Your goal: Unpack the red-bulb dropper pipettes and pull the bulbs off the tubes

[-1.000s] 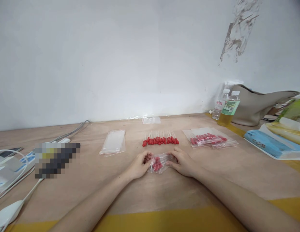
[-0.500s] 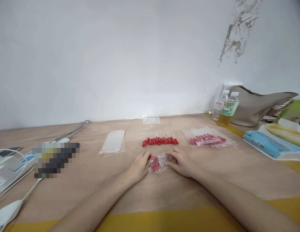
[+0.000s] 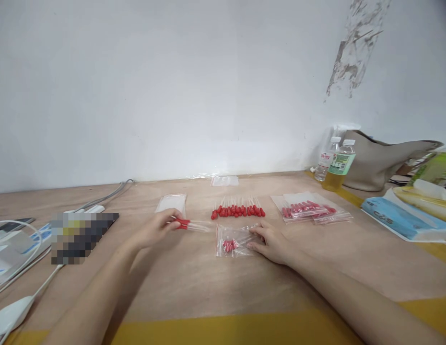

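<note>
Pinched in my left hand (image 3: 164,226) by their red ends are several thin droppers (image 3: 197,225), their clear stems pointing right toward the bag. A clear zip bag (image 3: 226,235) lies flat in front of me with small red pieces (image 3: 229,246) inside. My right hand (image 3: 271,243) grips this bag at its right side, thumb and fingers at the edge. Just beyond it, a row of red-ended droppers (image 3: 238,210) lies side by side, pale stems pointing away. Behind my left hand sits a stack of flat clear bags (image 3: 172,202), partly hidden by the hand.
Filled zip bags (image 3: 309,209) with red pieces lie at the right. Farther right are a blue tissue pack (image 3: 399,218), two bottles (image 3: 340,165) and a grey bag (image 3: 374,158). A power strip (image 3: 41,235) with cables lies left; a small clear bag (image 3: 225,180) rests near the wall.
My left hand has let go of the zip bag and moved left, and now holds droppers. The bag lies flatter; my right hand stays at its right side.
</note>
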The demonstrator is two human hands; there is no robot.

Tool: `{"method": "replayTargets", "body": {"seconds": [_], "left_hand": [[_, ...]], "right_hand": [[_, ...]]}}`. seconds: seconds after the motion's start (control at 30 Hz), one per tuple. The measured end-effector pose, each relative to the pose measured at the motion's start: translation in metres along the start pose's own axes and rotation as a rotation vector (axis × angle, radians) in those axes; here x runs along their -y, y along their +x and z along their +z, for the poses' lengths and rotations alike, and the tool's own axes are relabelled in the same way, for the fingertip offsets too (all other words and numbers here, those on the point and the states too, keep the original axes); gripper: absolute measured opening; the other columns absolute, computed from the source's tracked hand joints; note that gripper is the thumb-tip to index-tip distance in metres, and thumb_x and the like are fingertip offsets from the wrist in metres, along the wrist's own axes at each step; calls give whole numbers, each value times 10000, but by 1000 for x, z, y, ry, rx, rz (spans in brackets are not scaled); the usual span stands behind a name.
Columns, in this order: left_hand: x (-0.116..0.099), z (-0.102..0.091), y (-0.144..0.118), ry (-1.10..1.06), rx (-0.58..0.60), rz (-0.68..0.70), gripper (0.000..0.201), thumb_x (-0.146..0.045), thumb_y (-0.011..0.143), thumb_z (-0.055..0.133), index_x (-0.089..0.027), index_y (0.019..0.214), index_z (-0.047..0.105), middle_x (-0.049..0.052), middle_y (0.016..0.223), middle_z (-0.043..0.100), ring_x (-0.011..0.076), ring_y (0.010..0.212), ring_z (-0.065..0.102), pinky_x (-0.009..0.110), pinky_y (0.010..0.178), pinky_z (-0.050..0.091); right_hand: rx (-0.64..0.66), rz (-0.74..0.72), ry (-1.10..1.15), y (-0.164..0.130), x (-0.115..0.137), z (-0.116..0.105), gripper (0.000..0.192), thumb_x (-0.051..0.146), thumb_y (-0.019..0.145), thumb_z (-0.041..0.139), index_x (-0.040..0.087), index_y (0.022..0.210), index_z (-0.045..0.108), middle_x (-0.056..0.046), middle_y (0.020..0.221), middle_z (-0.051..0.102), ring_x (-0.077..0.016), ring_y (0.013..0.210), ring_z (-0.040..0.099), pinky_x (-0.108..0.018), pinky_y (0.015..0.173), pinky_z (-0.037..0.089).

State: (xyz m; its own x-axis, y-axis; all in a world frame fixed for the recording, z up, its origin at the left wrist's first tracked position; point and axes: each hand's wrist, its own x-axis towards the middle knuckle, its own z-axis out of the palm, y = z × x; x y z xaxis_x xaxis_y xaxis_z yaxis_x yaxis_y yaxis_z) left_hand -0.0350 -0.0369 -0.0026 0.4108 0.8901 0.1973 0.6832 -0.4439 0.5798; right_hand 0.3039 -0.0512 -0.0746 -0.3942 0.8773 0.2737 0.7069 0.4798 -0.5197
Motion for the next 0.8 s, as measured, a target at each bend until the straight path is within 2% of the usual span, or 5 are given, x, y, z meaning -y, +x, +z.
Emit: {"method": "replayTargets", "body": {"seconds": [0.1,0.23,0.43,0.63,0.8], "left_hand": [[18,-17,-1,-149,-220,-119,258,-408,727,549,-180,847,547,29,794,624,162,723,600,264,651,469],[30,15,22,-176,-524,-245,284,-416,718,530,-154,829,539,50,779,629,167,662,624,267,587,478],[13,75,60,210,-537,-239,163,-272,767,454,-151,777,562,90,812,631,197,772,590,315,713,438],[-4,90,64,175,-487,-242,288,-419,783,432,-162,760,560,47,696,617,179,671,580,291,638,433],[7,100,61,-70,-452,-205,312,-402,685,561,-147,863,544,40,764,599,158,695,572,271,633,465]], "right_hand": [[4,-2,1,0,1,-1,304,362,737,563,169,970,599,-55,855,502,-164,753,503,-283,681,406],[-3,-12,-1,1,1,-1,263,350,729,574,172,920,606,-49,837,504,-160,734,504,-279,669,401],[-19,-18,12,1,-2,2,278,354,722,584,170,928,605,-53,851,501,-167,757,505,-284,687,402],[-22,-16,12,1,-2,3,318,363,728,576,175,983,603,-59,864,501,-169,769,501,-289,699,405],[-27,-28,20,1,0,1,299,349,725,582,180,969,610,-55,860,501,-166,776,499,-285,707,406]]}}
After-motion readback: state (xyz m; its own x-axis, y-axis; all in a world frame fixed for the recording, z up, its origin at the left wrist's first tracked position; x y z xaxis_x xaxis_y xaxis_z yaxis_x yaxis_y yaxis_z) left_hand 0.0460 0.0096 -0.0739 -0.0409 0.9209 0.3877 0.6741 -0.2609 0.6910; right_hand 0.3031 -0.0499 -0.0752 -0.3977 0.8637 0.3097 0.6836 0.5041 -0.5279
